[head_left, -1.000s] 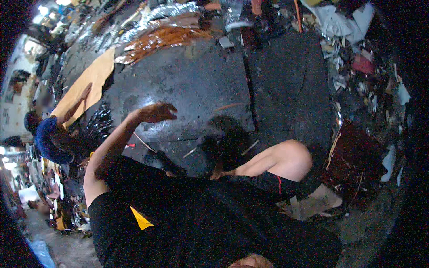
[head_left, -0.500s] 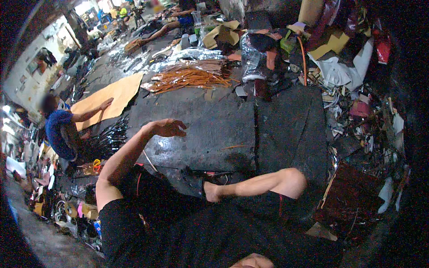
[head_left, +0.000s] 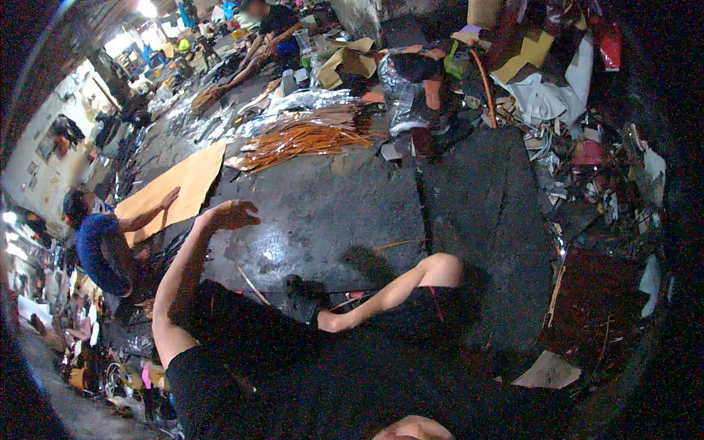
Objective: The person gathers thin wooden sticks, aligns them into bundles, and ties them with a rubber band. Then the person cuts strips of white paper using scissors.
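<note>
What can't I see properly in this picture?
Head view:
Right hand: not visible; the black shirt or lower edge may hide it.
Left hand, palm side: hidden by the hand's own back.
Far person, near the top edge: head blurred.
Scraps along the right: too small and dark to name.

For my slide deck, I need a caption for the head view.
Left hand, loosely curled, above a dark flat panel; a blue-shirted co-worker reaches over a tan sheet.
</note>
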